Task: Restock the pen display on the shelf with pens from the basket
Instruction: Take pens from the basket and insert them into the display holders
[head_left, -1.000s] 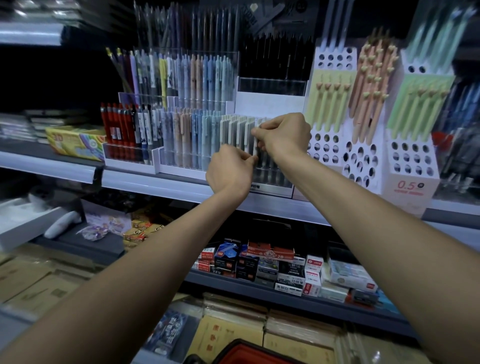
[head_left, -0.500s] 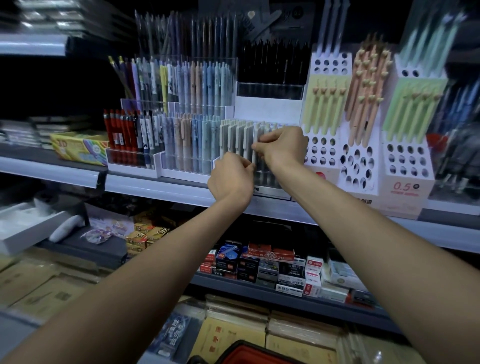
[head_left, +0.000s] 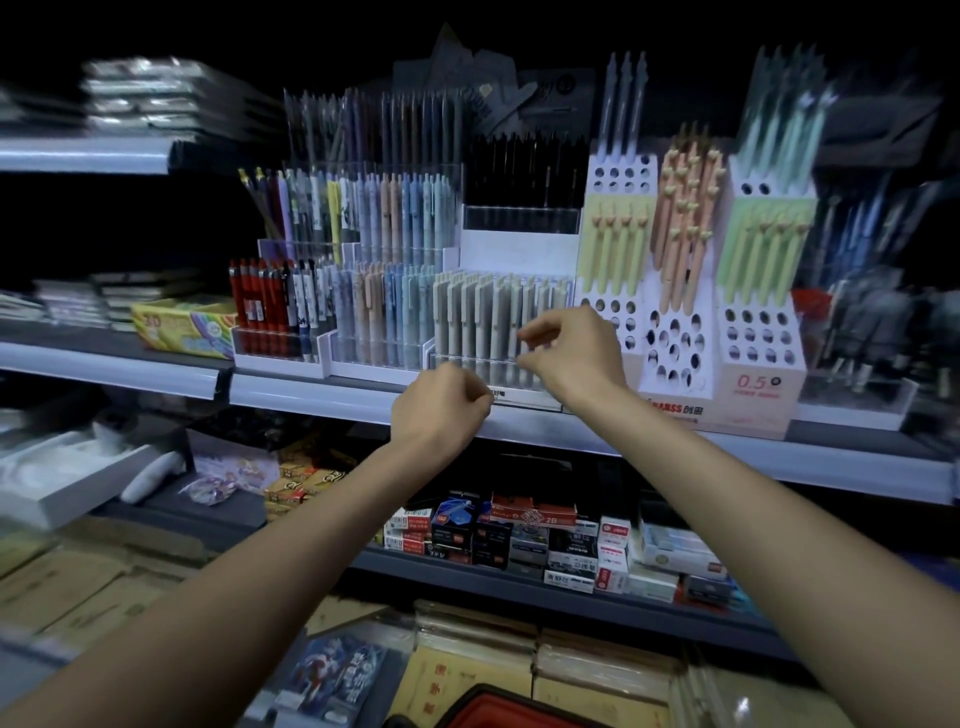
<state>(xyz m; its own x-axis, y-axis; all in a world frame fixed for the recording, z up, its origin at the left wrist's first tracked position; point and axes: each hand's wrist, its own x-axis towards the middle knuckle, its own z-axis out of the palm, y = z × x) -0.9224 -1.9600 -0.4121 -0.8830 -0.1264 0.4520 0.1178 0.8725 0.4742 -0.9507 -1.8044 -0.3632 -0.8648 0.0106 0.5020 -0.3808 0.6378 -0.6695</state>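
Observation:
The pen display (head_left: 395, 358) stands on the middle shelf, with clear tiered trays full of upright pens. Its front right tray (head_left: 467, 361) holds a row of grey-beige pens (head_left: 470, 317). My right hand (head_left: 569, 353) is at the right end of that row, thumb and forefinger curled and pinching a grey pen low on its barrel. Just below the tray's front edge, my left hand (head_left: 441, 402) is curled in a fist with its back to me, and no pen shows in it. The red rim of the basket (head_left: 498, 709) shows at the bottom edge.
White holed pen stands (head_left: 763, 374) with yellow, peach and green pens stand to the right of my right hand. Black pens (head_left: 522, 176) fill the tier behind. Small boxes (head_left: 524, 540) line the shelf below, and flat packs lie on the lowest one.
My right hand has slid from the tops of the grey pens down to the tray's front. The left hand dropped below the tray edge. My view shifted.

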